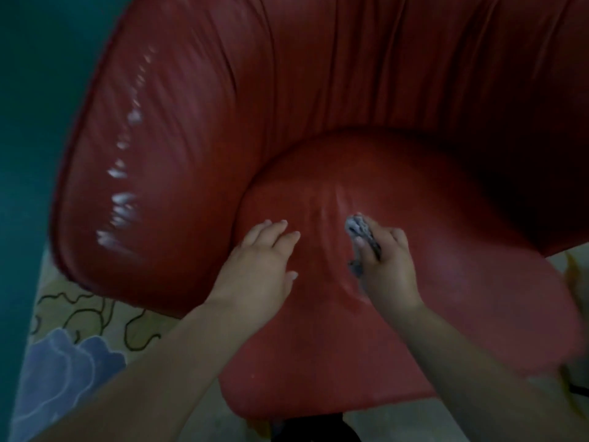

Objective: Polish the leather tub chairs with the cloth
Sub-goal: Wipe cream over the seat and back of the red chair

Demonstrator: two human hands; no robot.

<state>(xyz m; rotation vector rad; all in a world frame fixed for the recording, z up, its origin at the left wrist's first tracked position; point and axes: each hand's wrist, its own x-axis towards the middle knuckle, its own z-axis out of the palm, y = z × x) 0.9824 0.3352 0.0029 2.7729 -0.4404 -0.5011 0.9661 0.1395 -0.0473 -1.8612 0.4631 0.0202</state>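
Note:
A red leather tub chair point(318, 106) fills the view, its curved back wrapping round a rounded seat cushion point(446, 250). My left hand point(264, 266) lies flat on the cushion's left side, fingers straight. My right hand point(389, 266) grips a small crumpled grey-and-white cloth point(358, 228) and presses it on the middle of the cushion. The leather wrinkles between the two hands. The left armrest point(121, 199) has worn, whitish cracked patches along its top.
A pale rug with a dark squiggly pattern and a blue cloud shape point(67, 362) lies under the chair at the lower left. A teal wall or floor point(28, 122) runs along the left edge. The chair's dark base point(306, 429) shows below the seat.

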